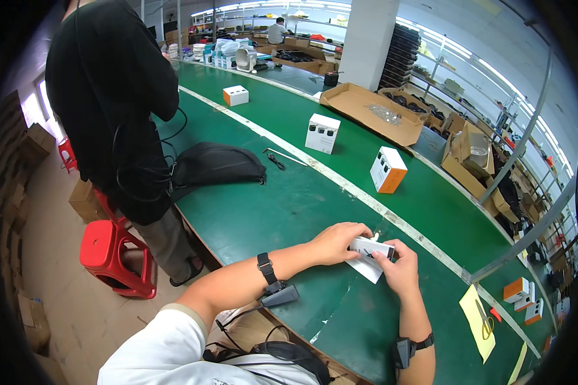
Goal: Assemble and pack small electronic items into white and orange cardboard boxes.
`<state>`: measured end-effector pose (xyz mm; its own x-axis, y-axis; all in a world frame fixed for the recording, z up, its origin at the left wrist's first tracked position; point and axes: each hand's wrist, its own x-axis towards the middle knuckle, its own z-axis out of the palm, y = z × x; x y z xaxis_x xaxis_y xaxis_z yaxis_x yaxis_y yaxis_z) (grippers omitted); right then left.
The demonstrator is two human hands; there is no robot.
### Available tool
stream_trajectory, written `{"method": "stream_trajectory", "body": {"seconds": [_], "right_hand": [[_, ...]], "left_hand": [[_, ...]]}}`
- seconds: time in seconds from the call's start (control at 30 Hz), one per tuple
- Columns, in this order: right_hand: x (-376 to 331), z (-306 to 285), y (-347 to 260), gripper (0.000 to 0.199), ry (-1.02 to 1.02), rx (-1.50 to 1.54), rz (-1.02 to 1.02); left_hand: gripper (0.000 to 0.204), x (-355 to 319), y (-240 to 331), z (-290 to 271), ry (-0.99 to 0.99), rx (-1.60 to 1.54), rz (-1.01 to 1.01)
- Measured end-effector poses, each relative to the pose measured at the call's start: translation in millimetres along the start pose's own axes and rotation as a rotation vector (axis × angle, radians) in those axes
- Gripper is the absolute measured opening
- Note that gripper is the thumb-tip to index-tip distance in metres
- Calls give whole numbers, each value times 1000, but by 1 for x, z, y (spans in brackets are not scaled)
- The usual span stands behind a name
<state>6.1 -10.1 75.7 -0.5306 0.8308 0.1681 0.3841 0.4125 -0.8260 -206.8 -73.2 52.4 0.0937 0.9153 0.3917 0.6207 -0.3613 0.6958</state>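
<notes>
Both my hands grip a small white box (368, 270) with dark printing, held just above the green table near its front edge. My left hand (336, 244) is closed on the box's left end, its fingers bent over the far side. My right hand (401, 267) holds the right end, the thumb pressed on the printed face. A small pale bit (376, 237) shows at the box's far edge; what it is I cannot make out. My fingers cover part of the box.
Beyond a white strip stand white-and-orange boxes (388, 171), (322, 133) and a flat cardboard tray (372, 115). Scissors (487, 328) lie on yellow paper (474, 314) at right. A black bag (215, 168) lies left, beside a standing person (109, 83) and a red stool (112, 253).
</notes>
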Motion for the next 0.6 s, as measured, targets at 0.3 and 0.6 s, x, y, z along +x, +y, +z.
{"method": "stream_trajectory", "body": {"seconds": [0.3,0.6], "right_hand": [[4,1,14,20,39,-4,-156],[-3,1,13,31,-42,-70,-75]], "left_hand": [[29,0,-9,1,-33,94,37],[30,-2,-8,4,-42,18,18]]}}
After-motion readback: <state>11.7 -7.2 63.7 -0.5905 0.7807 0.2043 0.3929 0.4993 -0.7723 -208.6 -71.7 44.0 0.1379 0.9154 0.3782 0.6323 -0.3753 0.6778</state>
